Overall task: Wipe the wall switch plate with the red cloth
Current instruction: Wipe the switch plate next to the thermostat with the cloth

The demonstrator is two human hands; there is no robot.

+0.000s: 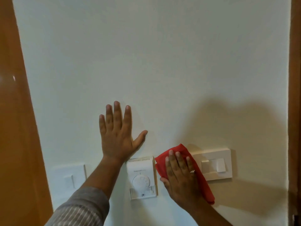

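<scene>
Switch plate (213, 164) sits low on the right of the wall (146, 54), and the red cloth (175, 154) covers its left end, pressed flat under the right hand (180, 178), fingers together and straight. Left hand (116, 136) lies spread open on bare wall just above the thermostat (141, 177), gripping nothing. Another switch (70, 177) sits far left.

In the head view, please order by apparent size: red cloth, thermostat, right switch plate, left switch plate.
1. red cloth, though the right hand hides part of it
2. right switch plate and thermostat: alike, not ranked
3. left switch plate, faint, partly hidden
</scene>
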